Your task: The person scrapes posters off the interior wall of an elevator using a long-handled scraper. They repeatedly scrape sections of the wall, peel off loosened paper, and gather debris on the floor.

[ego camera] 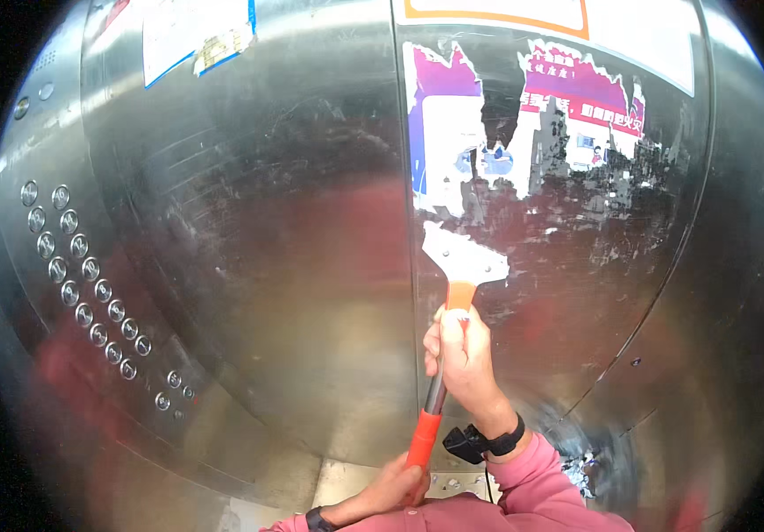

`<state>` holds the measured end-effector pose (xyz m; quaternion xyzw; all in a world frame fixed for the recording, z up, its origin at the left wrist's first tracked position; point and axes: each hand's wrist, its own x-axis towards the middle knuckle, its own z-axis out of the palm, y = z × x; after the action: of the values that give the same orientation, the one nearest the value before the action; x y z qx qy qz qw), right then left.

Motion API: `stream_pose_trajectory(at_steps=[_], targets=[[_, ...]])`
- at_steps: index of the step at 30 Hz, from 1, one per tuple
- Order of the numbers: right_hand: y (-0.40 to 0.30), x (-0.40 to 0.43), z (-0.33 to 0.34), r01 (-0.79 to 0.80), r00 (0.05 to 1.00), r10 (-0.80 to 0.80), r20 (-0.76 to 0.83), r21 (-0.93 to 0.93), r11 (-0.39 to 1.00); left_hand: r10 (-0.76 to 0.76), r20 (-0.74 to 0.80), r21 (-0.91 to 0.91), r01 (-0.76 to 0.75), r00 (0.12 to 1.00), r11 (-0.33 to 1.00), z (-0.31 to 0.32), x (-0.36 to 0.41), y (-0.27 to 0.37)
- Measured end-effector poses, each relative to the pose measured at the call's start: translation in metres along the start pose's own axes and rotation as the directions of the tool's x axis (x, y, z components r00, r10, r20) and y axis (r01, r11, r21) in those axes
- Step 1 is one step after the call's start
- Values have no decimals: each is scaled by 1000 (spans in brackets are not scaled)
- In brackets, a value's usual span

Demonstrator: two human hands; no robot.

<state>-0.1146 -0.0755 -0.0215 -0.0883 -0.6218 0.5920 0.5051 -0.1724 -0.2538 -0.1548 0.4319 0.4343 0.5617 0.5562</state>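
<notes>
My right hand point(467, 362) grips a long-handled scraper just below its wide white head point(467, 256), around the orange neck point(460, 294) and metal shaft point(435, 392). Lower down, my left hand point(392, 484) is closed around the red sleeve point(424, 435) of the same handle. The scraper head lies over the metal elevator wall panel point(555, 299), just under a torn purple and white poster point(445, 126). Ragged poster pieces point(575, 86) still stick at the upper right, with grey paper residue point(548, 149) between and below them. The poster bears writing.
Two columns of round elevator buttons point(69, 292) run down the left wall. A white sheet with blue edging point(169, 40) hangs at upper left, and an orange-framed notice point(495, 10) at the top. Paper scraps point(452, 482) lie on the floor below.
</notes>
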Motion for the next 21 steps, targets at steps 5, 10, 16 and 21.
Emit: stream_pose_trajectory(at_steps=[5,10,16,21], targets=[[-17,32,16,99,995,-99,31,17,995,112,56,-57,-109,992,992,-20,17,8],[-18,29,20,58,995,-61,73,43,997,149,47,-30,-148,988,989,-16,15,15],[9,8,9,-55,996,35,83,259,964,-31,25,-68,32,999,997,-17,-6,1],[0,24,19,36,997,-60,55,363,931,25,22,-52,-23,999,998,-21,-1,9]])
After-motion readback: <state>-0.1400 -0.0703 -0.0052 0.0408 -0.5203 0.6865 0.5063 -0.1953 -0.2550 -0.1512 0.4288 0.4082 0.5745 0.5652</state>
